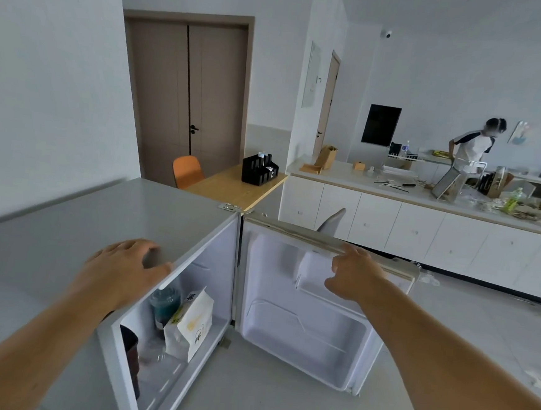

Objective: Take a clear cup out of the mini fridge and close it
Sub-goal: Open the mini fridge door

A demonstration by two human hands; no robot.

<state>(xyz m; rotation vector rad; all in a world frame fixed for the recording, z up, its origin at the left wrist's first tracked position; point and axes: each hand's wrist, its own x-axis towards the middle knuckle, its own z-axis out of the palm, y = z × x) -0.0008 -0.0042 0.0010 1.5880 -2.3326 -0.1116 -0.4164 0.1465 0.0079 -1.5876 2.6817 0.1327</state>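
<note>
The grey mini fridge stands in front of me with its door swung wide open to the right. My left hand lies flat on the fridge top at its front edge. My right hand grips the top edge of the open door. Inside the fridge, a clear cup with a teal tint stands at the back. In front of it is a white paper bag, and a dark cup is near the left front. Another clear item lies low on the fridge floor, too blurred to tell.
A wooden table with a black organiser and an orange chair stands behind the fridge. A long white counter with clutter runs along the right, where another person works. Grey floor lies in front of the door.
</note>
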